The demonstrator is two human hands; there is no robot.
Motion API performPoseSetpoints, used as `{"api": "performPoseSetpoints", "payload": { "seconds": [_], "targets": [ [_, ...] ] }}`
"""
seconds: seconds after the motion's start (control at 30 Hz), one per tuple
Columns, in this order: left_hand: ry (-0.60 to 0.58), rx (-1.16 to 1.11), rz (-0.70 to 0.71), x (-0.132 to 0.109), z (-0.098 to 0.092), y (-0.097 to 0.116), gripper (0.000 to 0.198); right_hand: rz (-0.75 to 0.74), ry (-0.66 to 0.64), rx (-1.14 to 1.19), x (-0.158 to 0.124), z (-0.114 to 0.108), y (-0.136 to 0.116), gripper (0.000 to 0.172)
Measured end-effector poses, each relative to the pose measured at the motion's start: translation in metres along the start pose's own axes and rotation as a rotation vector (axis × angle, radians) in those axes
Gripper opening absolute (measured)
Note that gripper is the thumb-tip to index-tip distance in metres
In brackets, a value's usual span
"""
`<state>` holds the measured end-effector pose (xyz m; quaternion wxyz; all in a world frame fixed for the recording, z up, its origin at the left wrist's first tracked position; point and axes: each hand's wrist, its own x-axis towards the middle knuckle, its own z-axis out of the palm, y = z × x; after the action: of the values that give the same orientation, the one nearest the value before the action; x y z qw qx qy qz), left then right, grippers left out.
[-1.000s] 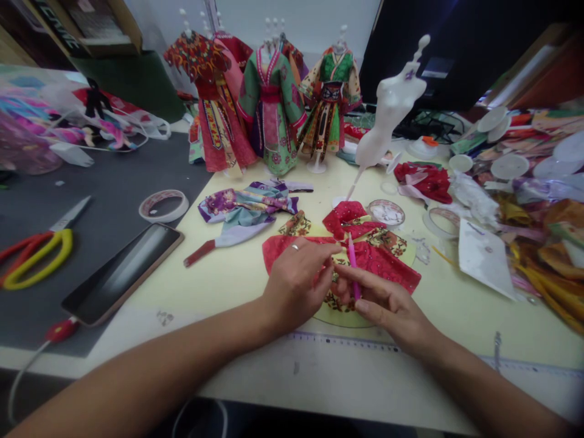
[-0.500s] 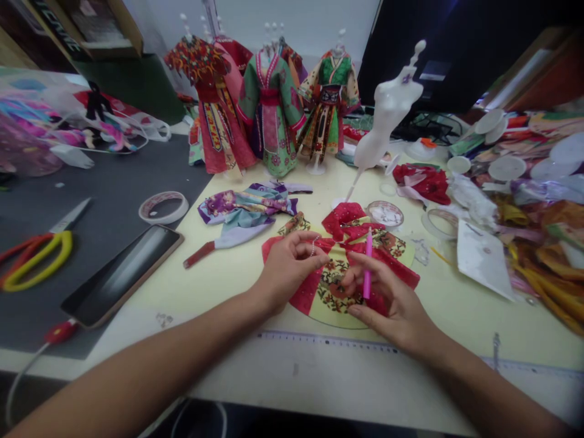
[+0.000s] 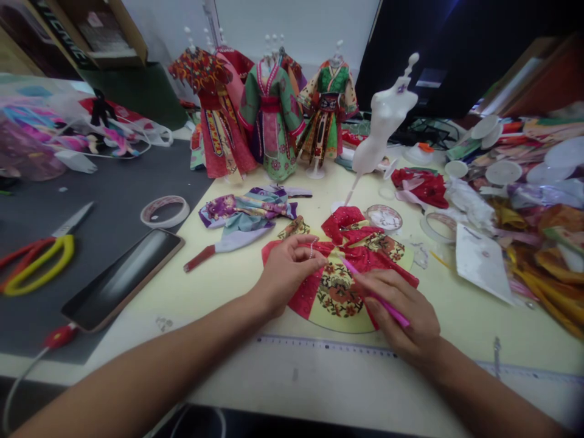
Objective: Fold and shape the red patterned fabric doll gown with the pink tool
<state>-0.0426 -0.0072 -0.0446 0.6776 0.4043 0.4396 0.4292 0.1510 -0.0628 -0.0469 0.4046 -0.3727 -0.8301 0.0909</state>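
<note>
A small red doll dress with a floral yellow skirt panel lies flat on the pale table in front of me. My left hand rests on its left side, fingers curled and pinching something tiny at the waist. My right hand is closed around a thin pink tool, whose tip points at the dress's waist. A bare white doll mannequin leans just behind the dress.
Three dressed mannequins stand at the back. A folded purple doll garment, a tape roll, a phone and scissors lie left. Fabric scraps and white discs pile up right. A ruler runs along the near edge.
My left hand lifted off the dress middle and drew back left, pinching at the waist. My right hand tilted the pink tool from upright to slanted, tip toward the waist.
</note>
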Motion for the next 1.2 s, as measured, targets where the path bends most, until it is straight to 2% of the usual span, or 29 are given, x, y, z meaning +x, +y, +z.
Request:
{"api": "performPoseSetpoints", "payload": {
  "seconds": [0.1,0.3,0.6,1.2],
  "targets": [
    [-0.003,-0.001,-0.002,0.0,-0.0005,-0.0007,0.042,-0.054,0.058,0.042,0.0028,-0.0005,-0.0034,0.041],
    [-0.011,-0.003,-0.001,-0.0001,-0.0009,-0.0012,0.042,-0.053,0.061,0.073,0.0068,0.0004,-0.0044,0.033],
    [-0.014,0.013,-0.018,-0.0021,0.0021,0.0028,0.043,-0.046,0.052,0.092,0.0067,0.0025,-0.0029,0.033],
    [-0.034,0.081,0.032,-0.0008,0.0013,0.0001,0.041,-0.073,0.059,0.077,0.0076,0.0003,-0.003,0.037]
  ]
}}
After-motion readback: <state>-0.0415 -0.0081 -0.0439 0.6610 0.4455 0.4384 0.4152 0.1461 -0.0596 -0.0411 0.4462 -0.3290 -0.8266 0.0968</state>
